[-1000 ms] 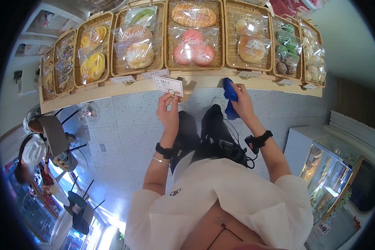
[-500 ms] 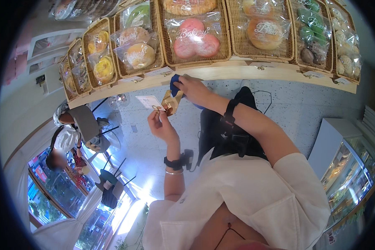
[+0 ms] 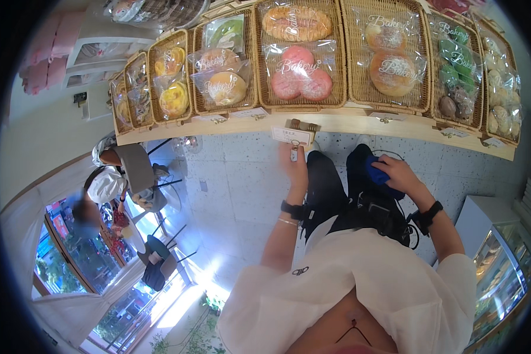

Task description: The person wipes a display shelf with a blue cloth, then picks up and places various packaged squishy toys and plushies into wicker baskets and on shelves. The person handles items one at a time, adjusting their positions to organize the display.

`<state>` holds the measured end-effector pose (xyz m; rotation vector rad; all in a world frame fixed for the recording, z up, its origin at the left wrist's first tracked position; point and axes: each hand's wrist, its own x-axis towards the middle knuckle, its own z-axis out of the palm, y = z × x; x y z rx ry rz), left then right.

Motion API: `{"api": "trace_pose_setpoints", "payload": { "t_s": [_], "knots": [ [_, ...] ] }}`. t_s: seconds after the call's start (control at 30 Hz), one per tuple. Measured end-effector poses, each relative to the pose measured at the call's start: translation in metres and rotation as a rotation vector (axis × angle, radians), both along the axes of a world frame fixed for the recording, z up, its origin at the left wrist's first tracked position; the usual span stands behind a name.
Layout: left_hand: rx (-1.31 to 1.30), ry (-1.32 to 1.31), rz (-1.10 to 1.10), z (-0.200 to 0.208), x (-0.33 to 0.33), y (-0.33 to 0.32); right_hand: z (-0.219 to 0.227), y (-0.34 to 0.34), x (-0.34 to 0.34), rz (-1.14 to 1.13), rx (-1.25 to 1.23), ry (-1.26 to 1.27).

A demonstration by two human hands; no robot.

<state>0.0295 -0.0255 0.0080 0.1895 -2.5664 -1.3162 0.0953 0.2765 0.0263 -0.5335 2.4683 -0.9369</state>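
My left hand is raised to the shelf's front edge, its fingers closed on a white price card with a small gold ring at its lower edge. Right behind the card shows a brown and gold holder, touching or nearly touching the wooden edge. Lower down, in front of my right thigh, my right hand grips a bunched dark blue cloth. Above the card, the nearest basket holds pink round-lobed bread in a clear bag.
Wicker baskets of bagged breads line the wooden shelf, with more price cards along its front. A glass-fronted display case stands at right. Chairs and a seated person are at left.
My left hand has carried the price card and holder rightward and up to the shelf edge. My right hand has moved away from them, down and right, with the blue cloth.
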Motion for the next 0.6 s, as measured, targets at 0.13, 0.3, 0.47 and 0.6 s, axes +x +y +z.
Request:
{"api": "trace_pose_setpoints", "payload": {
  "t_s": [0.13,0.3,0.47,0.6],
  "knots": [
    [-0.064,0.048,0.123,-0.022,-0.007,0.026,0.007,0.025,0.026,-0.126,0.077,-0.065],
    [-0.072,0.03,0.194,-0.029,-0.018,0.037,0.009,0.036,0.025,-0.158,0.083,-0.069],
    [-0.059,-0.027,0.171,-0.021,-0.018,0.031,0.011,0.044,0.012,-0.175,0.066,-0.011],
    [-0.05,-0.016,0.167,-0.025,-0.011,0.023,0.015,0.049,0.008,-0.163,0.053,0.012]
  ]
}}
